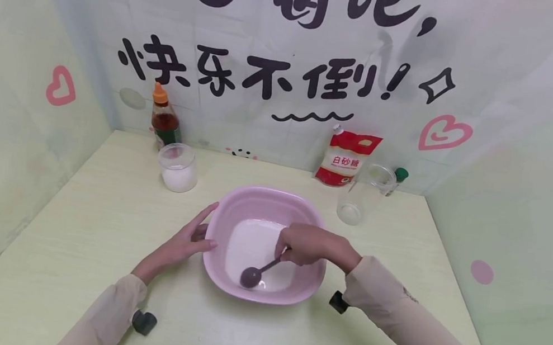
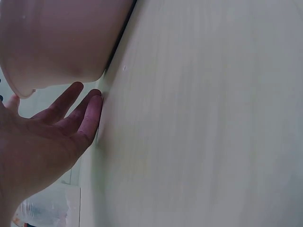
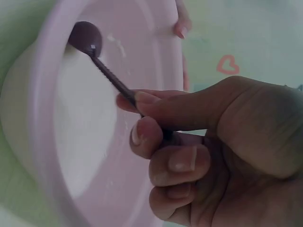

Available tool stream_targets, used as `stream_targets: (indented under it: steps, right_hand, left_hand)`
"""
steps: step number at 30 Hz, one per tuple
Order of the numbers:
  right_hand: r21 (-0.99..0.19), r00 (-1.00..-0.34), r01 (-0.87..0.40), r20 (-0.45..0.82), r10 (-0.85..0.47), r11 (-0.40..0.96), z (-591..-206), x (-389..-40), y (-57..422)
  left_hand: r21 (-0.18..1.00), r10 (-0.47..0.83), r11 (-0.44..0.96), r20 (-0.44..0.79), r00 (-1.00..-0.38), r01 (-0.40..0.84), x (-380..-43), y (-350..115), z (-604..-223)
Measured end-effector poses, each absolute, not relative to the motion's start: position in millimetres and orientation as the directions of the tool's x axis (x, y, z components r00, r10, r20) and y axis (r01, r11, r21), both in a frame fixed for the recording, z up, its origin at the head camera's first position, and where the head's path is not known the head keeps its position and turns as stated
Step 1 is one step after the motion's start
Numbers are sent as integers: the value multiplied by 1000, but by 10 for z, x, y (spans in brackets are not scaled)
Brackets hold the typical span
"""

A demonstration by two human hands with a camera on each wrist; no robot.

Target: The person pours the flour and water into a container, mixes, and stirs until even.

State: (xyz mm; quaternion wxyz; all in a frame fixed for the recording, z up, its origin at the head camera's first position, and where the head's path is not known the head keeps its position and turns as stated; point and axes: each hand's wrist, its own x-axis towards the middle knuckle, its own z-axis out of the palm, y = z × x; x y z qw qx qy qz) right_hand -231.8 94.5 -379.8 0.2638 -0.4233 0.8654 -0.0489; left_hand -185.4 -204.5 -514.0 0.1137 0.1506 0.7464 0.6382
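A pink plastic basin [image 1: 239, 208] stands mid-table with a white layer at its bottom; whether it is liquid or powder I cannot tell. My left hand [image 1: 187, 242] rests its thumb on the basin's left rim, the other fingers spread along the outer side; in the left wrist view those fingers look nearly straight beside the basin's wall [image 2: 57, 47]. Above the basin, my right hand [image 1: 305, 244] pinches a dark measuring spoon [image 1: 251, 277] by its handle. The spoon's round bowl [image 3: 86, 38] is low inside the basin, near its front side.
Behind the basin on the left are a sauce bottle [image 1: 165, 122] with an orange cap and a clear jar [image 1: 178, 178] of white granules. At the back right stand a red sugar pouch [image 1: 342, 160], a clear empty-looking container [image 1: 350, 211] and a green-capped bottle [image 1: 401, 175]. Walls enclose the table.
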Motion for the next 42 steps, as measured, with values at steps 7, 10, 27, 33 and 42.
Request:
stream_targets:
  steps: [7,10,27,33,42]
  right_hand:
    - [-217,-666,-479,-542,-513,851,-3561,-2403,1268]
    - [-158,-739,-434,-500,-451,887,-3524,-2512,1322]
    - [-249,-606,-728,-202,-769,639,-3920,-2715,738]
    - [-311,-507,-761,-262,-821,569,-3907,-2435,733]
    - [-223,-607,-627,-460,-648,746,-3689,-2415,1138]
  left_hand:
    - [985,374,158,10,-928,75,-1849,-2037,-5119]
    - [983,378,162,17,-926,84,-1855,-2039,-5122]
    - [986,387,134,43,-921,102,-1859,-2052,-5139]
    - [981,372,159,47,-927,114,-1864,-2048,-5137]
    - [982,378,160,32,-925,100,-1860,-2038,-5134]
